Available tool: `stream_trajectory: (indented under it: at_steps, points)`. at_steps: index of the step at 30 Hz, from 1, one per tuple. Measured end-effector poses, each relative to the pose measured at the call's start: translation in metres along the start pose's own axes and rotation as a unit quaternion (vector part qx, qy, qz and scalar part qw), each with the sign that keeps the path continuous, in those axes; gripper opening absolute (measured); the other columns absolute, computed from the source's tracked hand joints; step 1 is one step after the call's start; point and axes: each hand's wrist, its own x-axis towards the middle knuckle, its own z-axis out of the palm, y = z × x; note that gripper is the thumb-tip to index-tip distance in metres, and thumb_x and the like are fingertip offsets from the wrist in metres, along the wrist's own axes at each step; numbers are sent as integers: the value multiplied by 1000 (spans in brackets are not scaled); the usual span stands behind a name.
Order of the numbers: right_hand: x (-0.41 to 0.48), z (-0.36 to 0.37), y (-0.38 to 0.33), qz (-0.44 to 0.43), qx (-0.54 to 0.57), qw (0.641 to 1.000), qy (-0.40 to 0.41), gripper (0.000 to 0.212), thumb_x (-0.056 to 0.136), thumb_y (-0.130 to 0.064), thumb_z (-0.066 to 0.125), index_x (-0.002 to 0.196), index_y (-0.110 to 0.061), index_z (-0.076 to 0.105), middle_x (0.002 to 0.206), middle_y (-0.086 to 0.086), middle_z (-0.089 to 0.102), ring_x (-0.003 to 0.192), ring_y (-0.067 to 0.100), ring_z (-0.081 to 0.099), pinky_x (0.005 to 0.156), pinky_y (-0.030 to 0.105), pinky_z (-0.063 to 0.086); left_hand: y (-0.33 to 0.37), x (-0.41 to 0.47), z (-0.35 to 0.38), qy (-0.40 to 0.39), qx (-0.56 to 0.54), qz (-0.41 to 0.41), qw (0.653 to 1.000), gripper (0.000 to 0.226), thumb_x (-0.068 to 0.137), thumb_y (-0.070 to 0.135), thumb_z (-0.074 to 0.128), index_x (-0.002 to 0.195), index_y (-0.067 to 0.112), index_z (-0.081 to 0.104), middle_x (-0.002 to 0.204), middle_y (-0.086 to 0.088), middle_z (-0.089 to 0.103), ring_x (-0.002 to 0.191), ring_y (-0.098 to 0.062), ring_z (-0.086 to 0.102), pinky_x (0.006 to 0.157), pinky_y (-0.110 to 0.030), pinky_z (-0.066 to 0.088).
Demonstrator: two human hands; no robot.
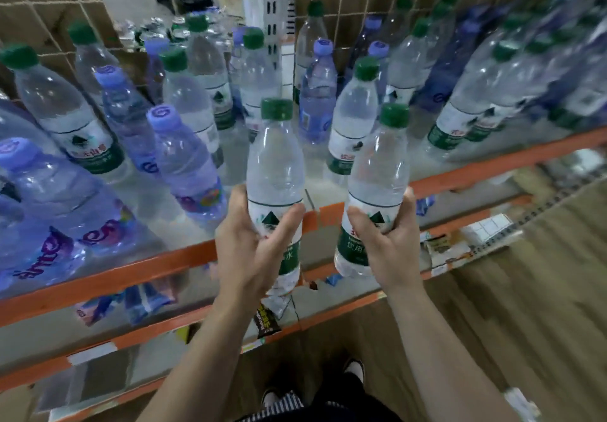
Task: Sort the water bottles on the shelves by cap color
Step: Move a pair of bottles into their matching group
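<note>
My left hand grips a clear green-capped water bottle around its green label, upright, just in front of the shelf edge. My right hand grips a second green-capped bottle the same way, a little to the right. On the top shelf stand several bottles, green caps mixed with purple caps. A purple-capped bottle stands left of my left hand. A green-capped bottle stands just behind the two held ones.
The shelf has orange front rails and a white upright post at the back centre. Behind is a net and a tiled wall. Lower shelves hold snack packets. The wooden floor lies at right, my shoes below.
</note>
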Motion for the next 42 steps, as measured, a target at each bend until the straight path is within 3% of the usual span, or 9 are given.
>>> stream_trajectory:
  at_steps: [4,8,15,20,24,29,34,37,42]
  points:
    - [-5,-63,17,49,6,997,54,43,72,-48,76,110,-44,54,102,-5,70,95,21,70,80,48,58,18,-18,66,-89,-33,-11,995,59,76,64,61,117,22,60,100,25,67,86,6,66,66,-14,53]
    - [6,-140,32,56,11,994,98,47,73,-43,76,115,-39,56,104,-8,70,94,15,71,74,30,57,47,-28,145,-147,-46,-3,988,59,74,63,62,117,23,58,93,24,69,84,8,66,64,-5,48]
    - [55,-290,46,61,-21,993,101,48,68,-49,74,111,-39,55,97,-13,73,83,8,72,64,18,55,95,-44,291,-170,-68,-20,983,53,73,62,65,115,30,56,97,29,65,81,5,66,62,-10,50]
    - [98,-357,57,73,-37,994,72,50,66,-51,73,110,-39,54,100,-11,71,89,11,72,72,27,58,118,-40,363,-147,-65,-42,986,43,72,64,63,106,40,53,94,28,66,81,6,66,62,-9,49]
    - [138,-380,72,69,-43,995,48,51,65,-52,73,110,-40,52,99,-16,70,90,9,71,75,28,58,125,-27,400,-123,-50,-39,990,56,70,68,60,114,34,52,90,24,66,83,11,64,62,-5,48]
    - [214,-389,85,24,-38,999,13,44,72,-46,73,109,-39,50,97,-28,66,90,-5,66,71,9,49,126,-3,439,-105,-73,-44,991,62,70,65,61,120,29,52,97,16,68,84,6,67,64,-9,51]
    - [295,-389,106,6,-15,999,-36,53,83,-26,73,128,-21,46,104,-29,66,99,-10,63,76,6,48,120,22,471,-77,-47,-36,995,41,73,65,61,108,50,48,94,22,66,84,5,66,66,-12,53]
    - [327,-387,119,17,-11,996,-82,63,84,-29,72,137,-18,40,116,-21,66,109,-1,62,88,18,52,117,33,482,-70,-41,-31,996,43,75,67,61,114,54,48,100,27,66,87,4,66,68,-13,54]
    - [360,-380,133,13,25,991,-132,66,89,-11,71,142,-8,33,129,0,61,122,13,58,103,33,48,114,41,499,-46,-20,-5,999,61,77,67,62,125,33,47,106,36,61,91,6,64,70,-11,51]
